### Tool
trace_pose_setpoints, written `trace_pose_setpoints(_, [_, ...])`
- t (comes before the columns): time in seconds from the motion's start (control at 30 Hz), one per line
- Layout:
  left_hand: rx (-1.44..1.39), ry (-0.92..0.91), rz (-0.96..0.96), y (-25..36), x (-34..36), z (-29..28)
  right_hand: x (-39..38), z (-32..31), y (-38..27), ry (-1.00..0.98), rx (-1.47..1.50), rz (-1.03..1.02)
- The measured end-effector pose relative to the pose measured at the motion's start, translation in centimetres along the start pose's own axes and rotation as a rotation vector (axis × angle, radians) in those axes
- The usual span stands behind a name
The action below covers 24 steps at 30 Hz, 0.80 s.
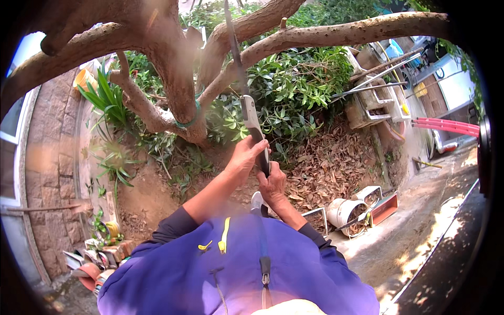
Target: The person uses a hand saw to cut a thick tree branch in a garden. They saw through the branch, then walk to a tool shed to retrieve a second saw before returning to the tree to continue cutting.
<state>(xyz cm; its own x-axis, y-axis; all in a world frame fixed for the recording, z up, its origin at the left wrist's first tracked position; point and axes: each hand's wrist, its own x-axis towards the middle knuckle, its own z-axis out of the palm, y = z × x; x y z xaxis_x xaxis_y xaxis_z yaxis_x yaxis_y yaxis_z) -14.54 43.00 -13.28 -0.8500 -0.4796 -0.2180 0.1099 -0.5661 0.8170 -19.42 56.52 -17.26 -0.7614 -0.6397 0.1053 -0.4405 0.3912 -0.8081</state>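
Note:
A folding pruning saw points up and away in front of me, its grey-and-black handle [252, 116] low and its long dark blade blurred among the branches. My left hand [244, 160] is closed around the handle's lower part. Just below and to the right, my right hand [273, 184] wraps the handle's black end. Ahead, the tree trunk [177, 79] forks into thick brown branches. The blade passes in front of a right-hand branch [262, 48]; whether it touches the bark cannot be made out.
Leafy shrubs [304, 76] grow behind the tree, and dry leaves [331, 163] cover soil to the right. Stone troughs [367, 107] with poles across them stand farther right. Near my right side are a white bucket [344, 214] and a reddish planter [384, 210]. Stacked pots [94, 268] sit lower left.

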Motion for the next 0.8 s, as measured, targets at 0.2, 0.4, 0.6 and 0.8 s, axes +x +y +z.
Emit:
trace_pose_setpoints(0.2, [-0.153, 0.039, -0.091, 1.0, 3.3, -2.6, 0.0, 4.4, -0.9, 0.089, -0.095, 0.041])
trace_pose_setpoints(0.4, [-0.158, -0.008, -0.06, 1.8, 4.4, -2.4, 1.2, 4.2, -2.6, 0.177, -0.024, -0.025])
trace_pose_setpoints(0.6, [-0.213, 0.06, -0.009, 1.6, 5.2, -1.2, 2.3, 3.9, -1.9, 0.157, -0.085, -0.025])
trace_pose_setpoints(0.8, [-0.166, 0.241, -0.043, -1.6, 3.3, 1.2, -1.0, 2.4, -1.2, 0.159, -0.157, -0.01])
